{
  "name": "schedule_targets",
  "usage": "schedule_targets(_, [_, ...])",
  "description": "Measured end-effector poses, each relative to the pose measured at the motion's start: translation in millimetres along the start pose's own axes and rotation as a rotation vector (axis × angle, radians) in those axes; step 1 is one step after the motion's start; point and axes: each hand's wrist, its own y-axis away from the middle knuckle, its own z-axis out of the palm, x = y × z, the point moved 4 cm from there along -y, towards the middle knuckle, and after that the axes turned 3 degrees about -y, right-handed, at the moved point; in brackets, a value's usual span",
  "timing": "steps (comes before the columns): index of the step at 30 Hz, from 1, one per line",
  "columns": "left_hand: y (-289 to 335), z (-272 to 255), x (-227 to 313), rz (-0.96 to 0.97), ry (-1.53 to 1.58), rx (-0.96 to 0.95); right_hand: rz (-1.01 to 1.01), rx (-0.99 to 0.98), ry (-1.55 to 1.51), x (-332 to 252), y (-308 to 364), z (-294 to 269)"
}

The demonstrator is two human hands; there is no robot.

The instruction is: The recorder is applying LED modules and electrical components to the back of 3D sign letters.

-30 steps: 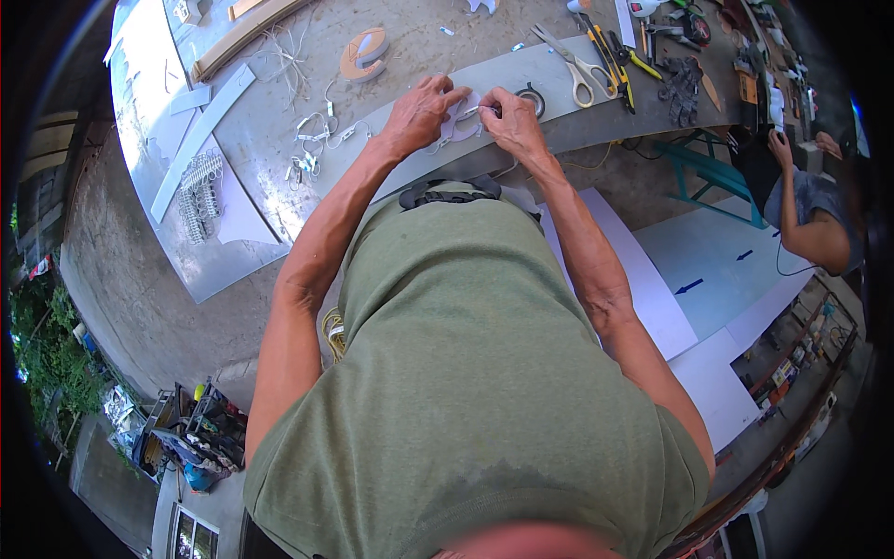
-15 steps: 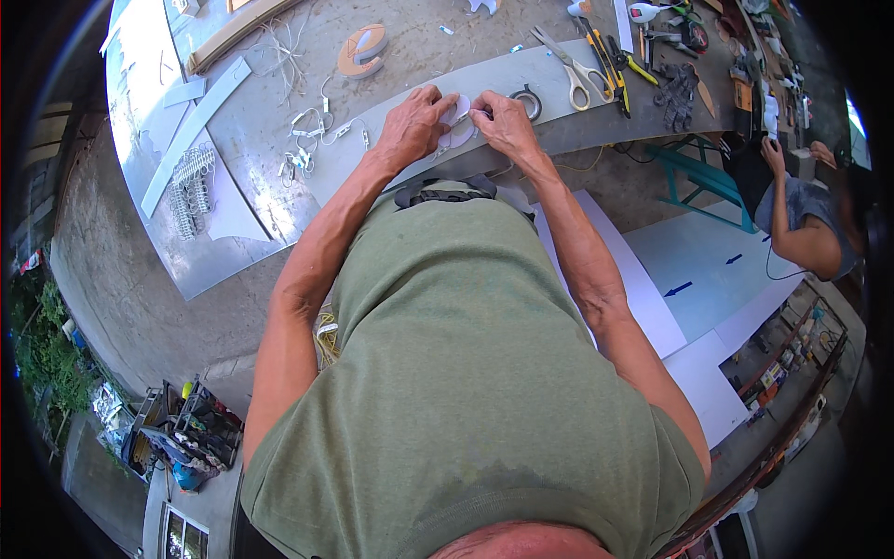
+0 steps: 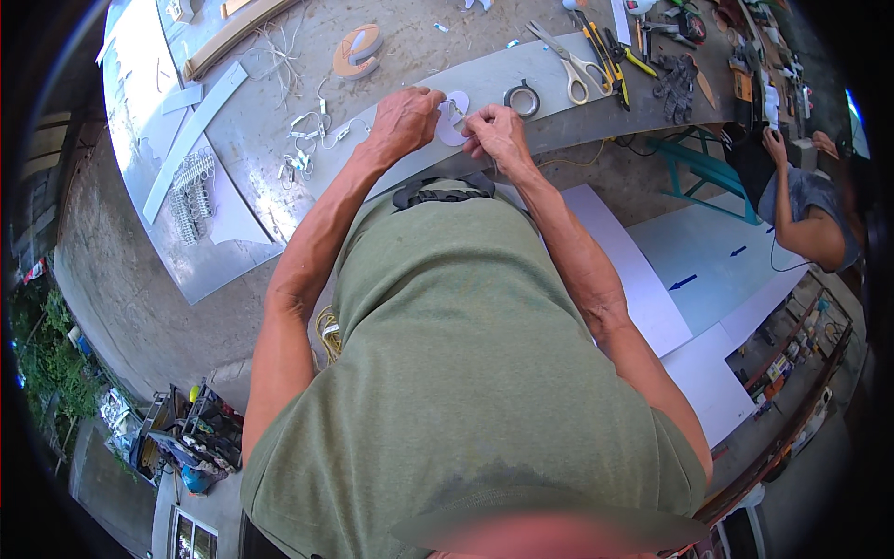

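Note:
On a long grey sheet (image 3: 391, 158) at the table's near edge lies a small pale lilac, rounded flat piece (image 3: 451, 136). A thin wire with a small light module (image 3: 455, 110) crosses it between my hands. My left hand (image 3: 406, 119) is closed at its left side, fingertips pinched on something too small to make out. At its right edge my right hand (image 3: 500, 136) pinches the thin wire; a fine strand hangs below the fingers. To the left lies a string of small white light modules (image 3: 312, 130) on wires. A black tape roll (image 3: 521, 100) is just beyond my right hand.
White-handled scissors (image 3: 572, 71), yellow-black cutters (image 3: 601, 56) and dark gloves (image 3: 672, 86) lie to the right. An orange-faced C-shaped letter (image 3: 358, 54) sits farther back. Pale strips (image 3: 191, 144) and coiled modules (image 3: 192, 191) lie left. Another person (image 3: 805, 210) works at far right.
My right hand has shifted slightly left and down and turned, and my left hand has drawn a little left. More of the lilac piece shows between them.

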Motion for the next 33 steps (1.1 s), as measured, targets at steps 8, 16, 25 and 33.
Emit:
schedule_targets(8, [-47,-1,5,0.362,-0.055,0.055,0.093,0.038,-0.238,22,1,13])
schedule_targets(16, [-25,0,-11,0.18,-0.025,-0.073,-0.034,0.068,0.095,-4,-8,-5])
schedule_targets(25, [-1,-1,-14,0.138,0.094,0.139,-0.06,-0.043,0.15,-20,1,4])
schedule_targets(33, [-10,0,-22,0.139,0.141,0.085,0.003,-0.026,0.216,-5,-2,14])
